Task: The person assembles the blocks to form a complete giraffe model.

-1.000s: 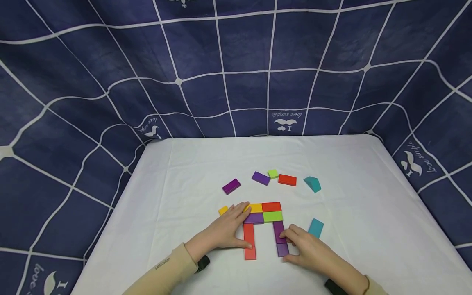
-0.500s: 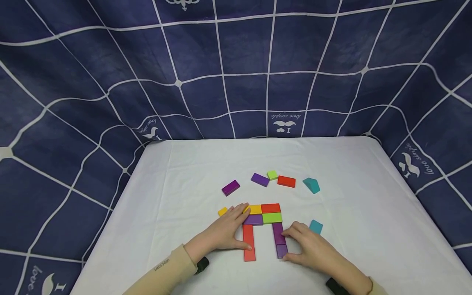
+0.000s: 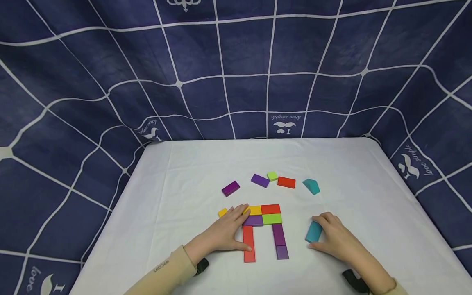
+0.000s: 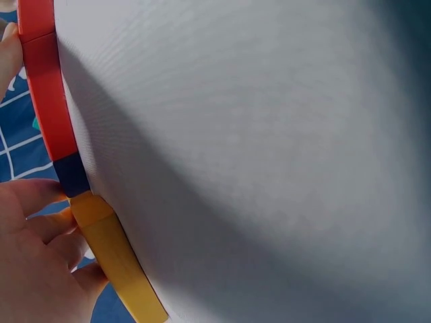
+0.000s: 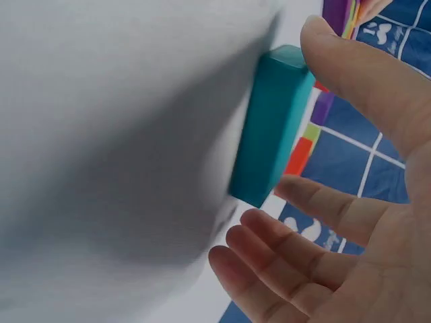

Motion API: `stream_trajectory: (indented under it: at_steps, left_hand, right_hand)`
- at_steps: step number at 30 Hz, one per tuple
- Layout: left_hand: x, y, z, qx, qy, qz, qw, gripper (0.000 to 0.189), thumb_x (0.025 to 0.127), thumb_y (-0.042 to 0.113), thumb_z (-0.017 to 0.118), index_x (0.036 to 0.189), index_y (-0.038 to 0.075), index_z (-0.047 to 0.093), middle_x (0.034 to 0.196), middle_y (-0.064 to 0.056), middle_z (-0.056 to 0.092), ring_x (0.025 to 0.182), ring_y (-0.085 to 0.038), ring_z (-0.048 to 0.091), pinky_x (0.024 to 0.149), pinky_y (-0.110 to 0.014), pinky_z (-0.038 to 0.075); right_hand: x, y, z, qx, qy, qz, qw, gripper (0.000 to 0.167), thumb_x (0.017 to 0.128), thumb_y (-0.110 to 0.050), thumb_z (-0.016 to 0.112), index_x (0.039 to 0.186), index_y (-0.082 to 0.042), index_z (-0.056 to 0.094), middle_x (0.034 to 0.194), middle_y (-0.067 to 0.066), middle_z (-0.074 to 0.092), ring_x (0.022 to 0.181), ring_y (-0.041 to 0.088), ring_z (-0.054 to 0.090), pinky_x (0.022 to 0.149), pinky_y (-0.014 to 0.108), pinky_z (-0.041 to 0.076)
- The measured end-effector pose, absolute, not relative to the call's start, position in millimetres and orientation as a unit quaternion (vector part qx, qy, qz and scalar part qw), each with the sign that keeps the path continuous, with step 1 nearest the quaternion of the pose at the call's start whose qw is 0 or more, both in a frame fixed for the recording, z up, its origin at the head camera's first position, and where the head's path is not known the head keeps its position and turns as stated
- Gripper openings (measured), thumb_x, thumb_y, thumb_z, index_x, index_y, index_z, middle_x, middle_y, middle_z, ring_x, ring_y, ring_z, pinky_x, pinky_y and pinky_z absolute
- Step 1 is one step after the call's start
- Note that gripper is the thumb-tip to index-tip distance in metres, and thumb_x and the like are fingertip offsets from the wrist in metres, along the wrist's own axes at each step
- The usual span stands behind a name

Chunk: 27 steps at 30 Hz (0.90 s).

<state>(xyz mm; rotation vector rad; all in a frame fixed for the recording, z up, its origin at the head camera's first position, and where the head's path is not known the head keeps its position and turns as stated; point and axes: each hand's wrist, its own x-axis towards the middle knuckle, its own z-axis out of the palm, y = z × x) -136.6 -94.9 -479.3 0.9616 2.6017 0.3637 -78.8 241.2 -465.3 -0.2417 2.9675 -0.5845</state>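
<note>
As we look down at the white tabletop [image 3: 203,164], we see the right hand [image 3: 333,235] at a teal block [image 3: 314,232], which lies slantwise on the cloth, well apart from the assembled pieces. Its thumb and forefinger curl round the block's two ends, and from the wrist we find the other three fingers loosely bent and slightly parted, clear of it; how firmly it is pinched, we cannot tell. Our left hand [image 3: 229,229] lies over the left side of a flat arrangement, fingers extended and a little spread, their tips at a yellow block [image 3: 255,210] and a purple block [image 3: 253,221], while the thumb is set apart from them, at the red leg [image 3: 248,236]. Beside the yellow we have a red block [image 3: 271,209], and below that a green block [image 3: 272,218], so that two rows touch along their edges. Under the green runs a second leg, a dark purple block [image 3: 278,234] with a paler purple block [image 3: 282,252] end to end. Just beyond our left knuckles sits a small yellow block [image 3: 222,212], partly visible. Farther off we count a loose plum block [image 3: 230,188], a violet block [image 3: 260,180], a small lime block [image 3: 272,176], a scarlet block [image 3: 286,182] and a teal wedge [image 3: 311,186].
</note>
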Motion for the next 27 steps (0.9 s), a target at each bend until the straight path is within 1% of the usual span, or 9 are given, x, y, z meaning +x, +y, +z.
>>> stream_trajectory:
  at_steps: [3,7,13,15,20,27]
  left_hand:
    - [-137.0,-94.8,-479.0,0.340,0.917,0.126,0.167,0.107,0.076,0.069,0.069,0.156,0.012,0.027,0.166,-0.005,0.018,0.153,-0.022,0.019,0.124,-0.042,0.021]
    - [-136.8,-94.9,-478.6,0.342,0.916,0.128,0.164,0.107,0.076,0.069,0.069,0.156,0.011,0.027,0.166,-0.005,0.018,0.153,-0.022,0.019,0.124,-0.042,0.021]
    - [-136.0,-95.5,-478.5,0.346,0.915,0.130,0.160,0.107,0.076,0.069,0.069,0.156,0.009,0.028,0.165,-0.007,0.019,0.152,-0.023,0.019,0.124,-0.042,0.020]
    - [-135.6,-95.8,-478.5,0.345,0.916,0.130,0.162,0.107,0.077,0.069,0.069,0.156,0.010,0.028,0.165,-0.006,0.019,0.153,-0.022,0.019,0.124,-0.042,0.021]
    - [-135.2,-95.9,-478.3,0.342,0.916,0.131,0.164,0.107,0.077,0.069,0.069,0.156,0.010,0.028,0.165,-0.006,0.019,0.153,-0.022,0.019,0.124,-0.042,0.021]
    - [-134.7,-95.9,-478.4,0.342,0.916,0.132,0.163,0.107,0.077,0.069,0.069,0.156,0.010,0.028,0.165,-0.006,0.019,0.152,-0.023,0.020,0.124,-0.042,0.022]
  right_hand:
    - [-79.9,242.1,-468.6,-0.069,0.978,-0.190,0.061,0.078,0.063,-0.036,0.091,0.121,0.006,0.062,0.112,0.015,0.057,0.100,0.029,0.055,0.086,0.051,0.056]
    - [-82.5,241.7,-470.7,-0.066,0.979,-0.186,0.057,0.075,0.063,-0.034,0.092,0.118,0.008,0.063,0.107,0.013,0.059,0.094,0.026,0.056,0.085,0.050,0.056]
    - [-97.7,239.1,-472.1,-0.089,0.975,-0.202,0.022,0.071,0.064,-0.030,0.092,0.118,0.008,0.065,0.103,0.010,0.060,0.089,0.020,0.057,0.083,0.045,0.057]
    - [-106.5,236.5,-471.6,-0.099,0.973,-0.210,0.008,0.070,0.065,-0.028,0.091,0.119,0.008,0.065,0.104,0.011,0.061,0.089,0.020,0.058,0.083,0.044,0.058]
    - [-129.4,226.9,-469.0,-0.119,0.966,-0.228,-0.009,0.068,0.069,-0.025,0.090,0.123,0.006,0.063,0.109,0.013,0.061,0.095,0.025,0.061,0.088,0.047,0.058]
    - [-150.5,212.3,-470.3,-0.138,0.961,-0.237,0.020,0.066,0.073,-0.023,0.087,0.127,0.005,0.062,0.117,0.015,0.061,0.104,0.028,0.061,0.095,0.048,0.055]
